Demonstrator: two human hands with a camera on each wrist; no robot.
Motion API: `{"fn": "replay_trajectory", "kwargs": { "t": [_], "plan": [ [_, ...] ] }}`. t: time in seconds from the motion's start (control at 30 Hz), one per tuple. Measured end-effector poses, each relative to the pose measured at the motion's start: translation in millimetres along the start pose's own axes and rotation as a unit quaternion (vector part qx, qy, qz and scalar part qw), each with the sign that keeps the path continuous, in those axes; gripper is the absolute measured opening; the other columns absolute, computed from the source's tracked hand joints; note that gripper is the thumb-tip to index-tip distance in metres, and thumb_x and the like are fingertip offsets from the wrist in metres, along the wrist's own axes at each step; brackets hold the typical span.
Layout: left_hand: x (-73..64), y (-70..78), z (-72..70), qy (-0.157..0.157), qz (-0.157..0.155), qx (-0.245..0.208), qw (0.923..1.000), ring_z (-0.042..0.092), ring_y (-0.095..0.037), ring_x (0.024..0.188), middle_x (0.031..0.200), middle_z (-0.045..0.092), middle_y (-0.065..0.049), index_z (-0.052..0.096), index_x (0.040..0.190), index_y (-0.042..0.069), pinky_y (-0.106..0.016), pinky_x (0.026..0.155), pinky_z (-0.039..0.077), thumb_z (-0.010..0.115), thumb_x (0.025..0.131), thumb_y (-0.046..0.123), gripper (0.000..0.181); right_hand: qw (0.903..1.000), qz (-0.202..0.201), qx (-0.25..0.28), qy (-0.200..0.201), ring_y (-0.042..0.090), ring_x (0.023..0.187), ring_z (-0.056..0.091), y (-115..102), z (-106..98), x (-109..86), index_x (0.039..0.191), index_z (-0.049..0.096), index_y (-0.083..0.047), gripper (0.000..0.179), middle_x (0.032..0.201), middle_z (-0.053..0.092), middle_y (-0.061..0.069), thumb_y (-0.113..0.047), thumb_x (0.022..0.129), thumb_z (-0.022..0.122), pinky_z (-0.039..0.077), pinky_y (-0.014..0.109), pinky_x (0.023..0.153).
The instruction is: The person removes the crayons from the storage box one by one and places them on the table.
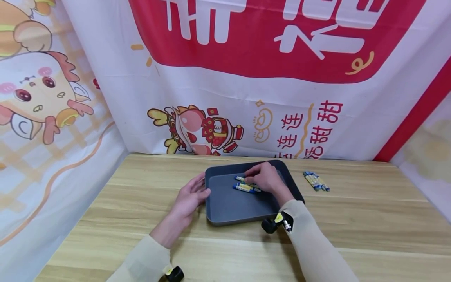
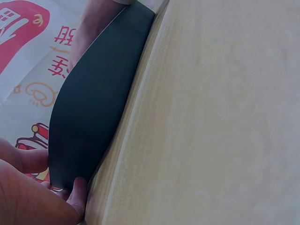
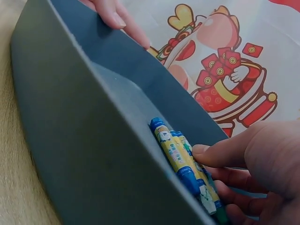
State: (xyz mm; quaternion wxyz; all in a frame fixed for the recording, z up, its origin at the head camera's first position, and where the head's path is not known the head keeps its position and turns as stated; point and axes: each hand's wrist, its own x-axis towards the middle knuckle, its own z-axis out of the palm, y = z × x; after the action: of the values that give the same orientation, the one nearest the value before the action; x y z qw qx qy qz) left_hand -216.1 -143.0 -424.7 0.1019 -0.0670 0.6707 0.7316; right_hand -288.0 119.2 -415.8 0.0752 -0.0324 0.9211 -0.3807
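Note:
A dark grey rectangular tray (image 1: 229, 207) lies on the table. Inside it are several crayons (image 1: 244, 188) in yellow wrappers with blue ends, lying close together. My left hand (image 1: 190, 197) holds the tray's left wall, its thumb at the rim. Over the tray, my right hand (image 1: 266, 178) pinches a crayon between thumb and fingers. The right wrist view shows that thumb pressing on a wrapped crayon (image 3: 187, 145) beside another crayon (image 3: 173, 154); its fingertips are partly hidden.
Right of the tray, several more crayons (image 1: 316, 181) lie side by side on the wooden table (image 1: 370, 211). A printed cloth (image 1: 225, 90) hangs behind the table's back edge, and another covers the left side.

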Motion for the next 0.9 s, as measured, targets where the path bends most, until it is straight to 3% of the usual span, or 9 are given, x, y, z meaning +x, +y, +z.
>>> {"fn": "replay_trajectory", "kwargs": {
  "t": [0.33,0.9],
  "plan": [
    [-0.5,0.8,0.4,0.003,0.002,0.004,1.0000,0.040,-0.038,0.157,0.171,0.039,-0.016,0.039,0.164,0.014,-0.051,0.129,0.039,0.061,0.103,-0.002,0.067,0.9995,0.005,0.030,-0.008,0.022,0.103,0.066,4.2,3.7,1.9,0.111,0.085,-0.017,0.015,0.119,0.078,0.007,-0.017,0.098,0.078,0.056,0.040,0.093],
    [-1.4,-0.1,0.3,0.000,0.008,0.002,1.0000,0.039,-0.039,0.157,0.171,0.037,-0.018,0.038,0.164,0.013,-0.051,0.129,0.038,0.060,0.103,-0.003,0.067,0.9995,0.001,0.030,-0.001,0.020,0.094,0.065,2.6,4.6,-0.4,0.103,0.085,-0.017,0.009,0.106,0.078,0.004,-0.016,0.097,0.078,0.053,0.034,0.083]
  ]
}}
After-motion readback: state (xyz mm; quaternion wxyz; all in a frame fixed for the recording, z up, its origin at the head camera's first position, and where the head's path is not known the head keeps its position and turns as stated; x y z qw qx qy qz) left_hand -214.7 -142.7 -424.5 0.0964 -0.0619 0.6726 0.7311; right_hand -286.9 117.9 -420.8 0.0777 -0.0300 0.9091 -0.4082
